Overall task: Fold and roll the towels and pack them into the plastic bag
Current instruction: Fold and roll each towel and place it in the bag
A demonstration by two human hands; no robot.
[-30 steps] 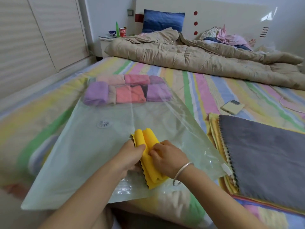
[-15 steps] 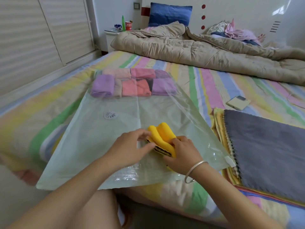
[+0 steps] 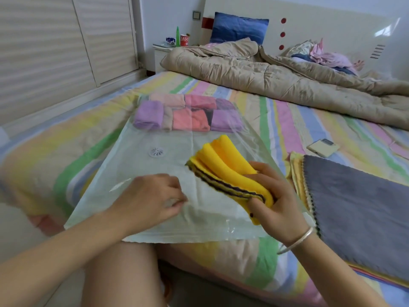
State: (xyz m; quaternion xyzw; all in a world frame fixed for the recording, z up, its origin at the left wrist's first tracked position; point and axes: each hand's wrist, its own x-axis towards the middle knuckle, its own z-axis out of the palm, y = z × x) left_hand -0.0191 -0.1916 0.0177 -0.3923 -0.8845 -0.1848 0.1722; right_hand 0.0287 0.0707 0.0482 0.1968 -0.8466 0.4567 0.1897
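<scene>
Striped bed (image 3: pixel 66 140) carries the clear plastic bag (image 3: pixel 124 173), rolled purple and pink towels (image 3: pixel 188 115) packed at its far end. Right hand (image 3: pixel 276 202) holds the folded yellow towel (image 3: pixel 225 165) above the bag, fingers clenched round it. Left hand (image 3: pixel 152 200) rests on the plastic, fingers curled; whether they pinch it is unclear

Bedroom in a home. Wide bed with pastel rainbow-striped sheet (image 3: pixel 287 120), rumpled beige quilted comforter (image 3: pixel 276 78) bunched across the far end. Dark blue pillow (image 3: pixel 239 27) propped against cream panel headboard with red round dots (image 3: pixel 332 25). Heap of pink and blue loose clothes (image 3: pixel 327 57) by the headboard. White bedside cabinet (image 3: pixel 161 54) in the corner carrying a green plastic bottle (image 3: pixel 177 36) and a red tin can (image 3: pixel 184 40). White louvred sliding doors (image 3: pixel 55 41) along the left wall. Pale flat phone (image 3: pixel 323 148) lying on the sheet.
</scene>
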